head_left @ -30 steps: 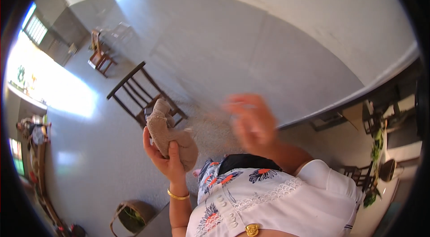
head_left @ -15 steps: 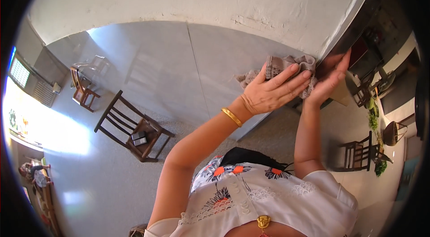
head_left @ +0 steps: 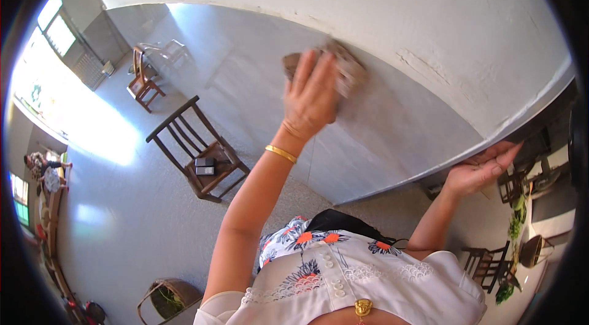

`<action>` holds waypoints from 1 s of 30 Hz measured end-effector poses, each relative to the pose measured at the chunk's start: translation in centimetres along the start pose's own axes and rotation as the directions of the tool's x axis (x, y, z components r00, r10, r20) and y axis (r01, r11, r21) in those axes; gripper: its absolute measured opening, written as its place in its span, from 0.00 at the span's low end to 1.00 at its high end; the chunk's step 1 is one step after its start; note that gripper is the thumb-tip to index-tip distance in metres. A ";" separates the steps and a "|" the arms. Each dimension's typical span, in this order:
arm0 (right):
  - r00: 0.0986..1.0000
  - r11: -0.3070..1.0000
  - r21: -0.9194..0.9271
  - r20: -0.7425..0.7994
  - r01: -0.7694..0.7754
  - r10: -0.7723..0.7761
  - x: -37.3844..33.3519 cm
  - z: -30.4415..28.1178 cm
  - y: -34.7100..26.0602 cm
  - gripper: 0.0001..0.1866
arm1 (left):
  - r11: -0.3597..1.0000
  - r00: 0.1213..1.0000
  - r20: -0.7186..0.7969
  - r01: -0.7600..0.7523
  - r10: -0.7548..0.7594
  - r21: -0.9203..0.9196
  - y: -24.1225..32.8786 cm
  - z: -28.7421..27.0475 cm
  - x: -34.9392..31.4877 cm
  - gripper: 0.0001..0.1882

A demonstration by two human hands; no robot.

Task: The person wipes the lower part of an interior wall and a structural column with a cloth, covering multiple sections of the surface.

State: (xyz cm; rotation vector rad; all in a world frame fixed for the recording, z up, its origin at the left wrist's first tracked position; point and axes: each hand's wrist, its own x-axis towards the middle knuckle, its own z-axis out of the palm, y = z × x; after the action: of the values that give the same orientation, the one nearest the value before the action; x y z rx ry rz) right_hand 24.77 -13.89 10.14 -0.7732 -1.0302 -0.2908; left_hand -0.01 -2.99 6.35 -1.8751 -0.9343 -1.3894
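Note:
A crumpled grey-brown cloth (head_left: 351,72) is pressed against the grey lower part of the wall (head_left: 392,135), close to where the white upper part begins. My left hand (head_left: 310,101), with a gold bangle on its wrist, holds the cloth under its palm and fingers. Motion blurs the fingertips and the cloth. Over at the wall's right edge, my right hand (head_left: 478,171) is open, its fingers stretched out and nothing in it. Whether it touches the edge I cannot tell.
A dark wooden chair (head_left: 211,162) with small dark boxes (head_left: 205,166) on its seat stands left of me. Farther back are another wooden chair (head_left: 143,82) and a basket (head_left: 169,300) with greens. A person (head_left: 43,168) sits far left; another chair (head_left: 488,263) stands right.
My left hand has slid the cloth leftward along the wall, away from the right edge. My right hand has parted from the cloth and stayed near that edge. The view has shifted.

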 end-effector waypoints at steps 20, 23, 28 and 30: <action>0.992 0.939 -0.320 0.042 0.129 -0.122 0.2 1.0 -1.1 0.41 | 0.867 0.974 0.043 0.218 -0.223 -0.448 9.1 -0.6 0.4 0.24; 0.991 0.949 -0.287 0.043 0.132 -0.125 0.1 0.9 -0.7 0.41 | 0.896 0.999 0.028 -0.010 0.025 -0.443 11.0 -0.8 0.7 0.20; 0.995 0.957 -0.274 0.052 0.099 -0.088 0.2 0.7 -1.0 0.40 | 0.809 0.924 -0.078 -0.367 0.375 -0.460 13.6 -1.2 2.5 0.17; 0.995 0.977 -0.198 0.073 0.080 -0.067 0.3 0.1 -0.7 0.39 | 0.818 0.911 -0.111 -0.406 0.397 -0.407 13.2 -0.6 2.3 0.18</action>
State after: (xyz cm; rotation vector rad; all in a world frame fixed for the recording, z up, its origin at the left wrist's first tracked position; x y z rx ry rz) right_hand 24.41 -14.30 10.73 -0.9329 -1.1046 -0.4403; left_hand 11.08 -10.45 7.88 -2.2040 -0.1931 -1.4118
